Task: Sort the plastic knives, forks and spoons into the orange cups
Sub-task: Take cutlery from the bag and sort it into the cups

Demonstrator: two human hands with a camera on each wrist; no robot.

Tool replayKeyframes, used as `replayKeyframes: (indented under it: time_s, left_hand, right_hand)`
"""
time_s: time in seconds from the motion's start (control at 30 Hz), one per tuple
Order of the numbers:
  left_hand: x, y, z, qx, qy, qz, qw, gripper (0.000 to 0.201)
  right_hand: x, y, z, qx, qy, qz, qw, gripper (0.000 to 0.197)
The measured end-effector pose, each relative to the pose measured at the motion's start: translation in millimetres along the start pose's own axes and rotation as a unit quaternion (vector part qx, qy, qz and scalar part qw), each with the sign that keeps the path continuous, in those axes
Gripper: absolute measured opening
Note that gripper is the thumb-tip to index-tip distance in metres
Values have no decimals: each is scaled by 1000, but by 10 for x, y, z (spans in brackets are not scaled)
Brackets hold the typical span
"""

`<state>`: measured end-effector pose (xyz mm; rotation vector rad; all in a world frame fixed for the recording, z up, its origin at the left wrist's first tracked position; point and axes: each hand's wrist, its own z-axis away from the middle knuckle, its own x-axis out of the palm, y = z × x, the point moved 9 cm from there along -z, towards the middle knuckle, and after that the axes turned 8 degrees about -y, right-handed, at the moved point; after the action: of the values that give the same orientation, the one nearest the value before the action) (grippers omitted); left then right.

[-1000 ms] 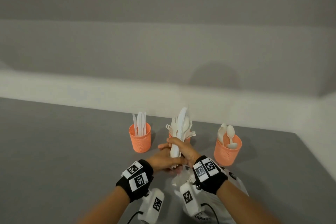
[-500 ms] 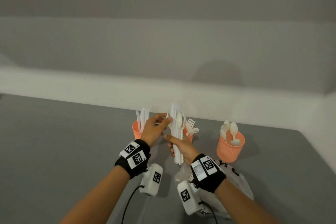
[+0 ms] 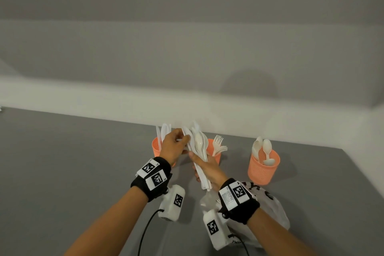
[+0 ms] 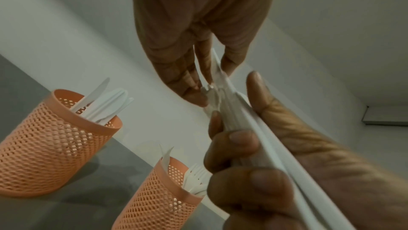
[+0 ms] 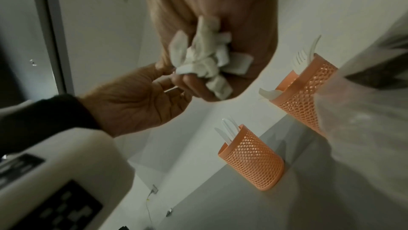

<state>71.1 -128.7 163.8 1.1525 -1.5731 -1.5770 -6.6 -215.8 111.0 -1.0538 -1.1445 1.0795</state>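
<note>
Right hand [image 3: 207, 169] clamps a mixed bundle of white plastic cutlery [image 3: 197, 151] above the grey bench [image 3: 72, 162], while the left hand [image 3: 173, 147] pinches one piece at the bundle's top. Sorting appears partly done: the left orange mesh cup [image 4: 50, 146] holds knives, the middle orange mesh cup [image 4: 159, 199] forks, the right orange mesh cup [image 3: 264, 169] spoons. The bundle remains unsorted. Which utensil the left hand pinches cannot be determined. A white plastic bag [image 3: 274, 208] lies partly hidden behind the right wrist; its contents are not visible.
</note>
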Motion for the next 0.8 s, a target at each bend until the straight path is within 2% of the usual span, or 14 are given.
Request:
replayKeyframes:
  time_s: [0.07, 0.13, 0.17, 0.27, 0.4, 0.53, 0.67, 0.73, 0.8]
  left_hand:
    - [3, -24, 5, -6, 1, -10, 1000, 9]
    - [-5, -6, 20, 7, 23, -64, 998, 5]
    - [-6, 20, 36, 15, 37, -97, 995, 6]
    - [-43, 14, 46, 16, 66, -163, 984, 25]
    - [-73, -133, 1, -54, 35, -95, 993, 28]
    - [-89, -203, -32, -98, 0, 3, 995, 29]
    - [-151, -227, -154, -114, -44, 30, 992, 10]
    - [-338, -147, -276, -80, -7, 33, 996, 9]
    - [-678, -8, -417, -19, 82, 7, 996, 21]
  right_hand:
    - [-1, -26, 21, -14, 1, -6, 1000, 9]
    - [3, -70, 34, -43, 5, 10, 999, 1]
    - [2, -86, 27, -58, 9, 20, 998, 6]
    - [8, -126, -9, -85, 16, 30, 996, 7]
    - [32, -90, -75, -98, 10, 17, 995, 13]
    - [33, -21, -126, -68, 13, -10, 998, 11]
    - [-25, 69, -264, -23, 22, -14, 999, 19]
    - [-91, 156, -314, 19, 47, -17, 999, 22]
    - [-157, 215, -348, 45, 65, -28, 996, 24]
